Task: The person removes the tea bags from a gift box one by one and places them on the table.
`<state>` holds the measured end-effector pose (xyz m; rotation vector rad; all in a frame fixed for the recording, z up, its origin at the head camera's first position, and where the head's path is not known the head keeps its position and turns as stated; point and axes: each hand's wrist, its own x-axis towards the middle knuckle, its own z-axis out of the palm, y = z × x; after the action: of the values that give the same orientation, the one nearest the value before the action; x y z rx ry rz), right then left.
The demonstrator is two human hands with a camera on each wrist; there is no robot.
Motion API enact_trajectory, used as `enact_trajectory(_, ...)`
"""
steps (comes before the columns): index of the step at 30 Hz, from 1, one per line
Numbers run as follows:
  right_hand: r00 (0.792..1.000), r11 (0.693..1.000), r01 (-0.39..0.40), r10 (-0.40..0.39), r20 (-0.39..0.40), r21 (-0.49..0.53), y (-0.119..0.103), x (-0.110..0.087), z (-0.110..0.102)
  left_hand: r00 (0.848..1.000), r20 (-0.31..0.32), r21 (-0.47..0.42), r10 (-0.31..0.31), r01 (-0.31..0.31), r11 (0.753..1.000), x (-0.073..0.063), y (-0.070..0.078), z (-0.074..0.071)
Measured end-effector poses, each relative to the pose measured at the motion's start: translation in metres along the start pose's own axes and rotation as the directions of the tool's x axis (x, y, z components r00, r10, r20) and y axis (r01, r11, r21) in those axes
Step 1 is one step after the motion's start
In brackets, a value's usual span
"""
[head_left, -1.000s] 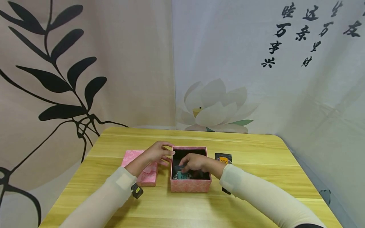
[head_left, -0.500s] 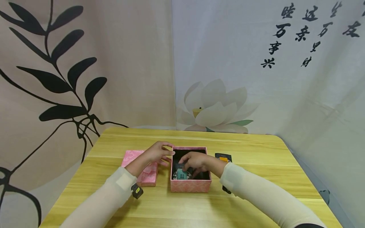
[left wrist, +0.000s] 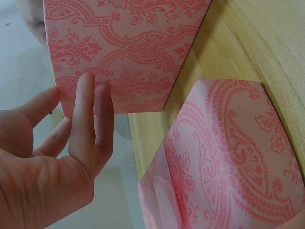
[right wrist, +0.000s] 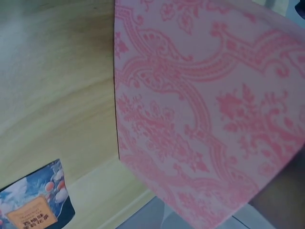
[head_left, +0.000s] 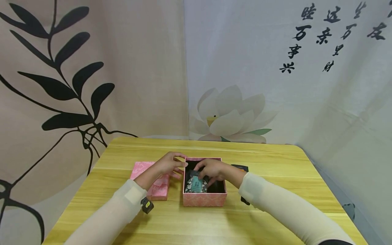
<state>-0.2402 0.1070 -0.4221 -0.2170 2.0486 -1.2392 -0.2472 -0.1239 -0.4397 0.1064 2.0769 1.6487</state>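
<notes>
An open pink patterned box point(head_left: 204, 199) stands mid-table. My left hand point(head_left: 170, 164) rests with straight fingers point(left wrist: 86, 109) against the box's left wall point(left wrist: 128, 52). My right hand point(head_left: 212, 169) reaches into the box, and its fingers pinch the top of a dark floral packet with a teal label point(head_left: 196, 185). That packet leans near the front wall. The right wrist view shows only the box's outer wall point(right wrist: 209, 119), not the hand's fingers.
The pink lid point(head_left: 153, 185) lies left of the box, also seen in the left wrist view point(left wrist: 228, 157). A black packet with an orange label point(head_left: 242, 167) point(right wrist: 33, 212) lies on the yellow wooden table point(head_left: 275, 163) right of the box, partly behind my right wrist. Printed curtains hang behind.
My right hand has drawn back toward the far side of the box, and more of the teal-labelled packet shows. The left hand has stayed put.
</notes>
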Motion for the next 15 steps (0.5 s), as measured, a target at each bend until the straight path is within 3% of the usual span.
enact_trajectory(15,1.0,0.998,0.005,-0.004,-0.014,0.066,-0.008,-0.008,-0.012,1.0,-0.005,-0.008,-0.005,0.005,1.0,0.0,0.002,0.001)
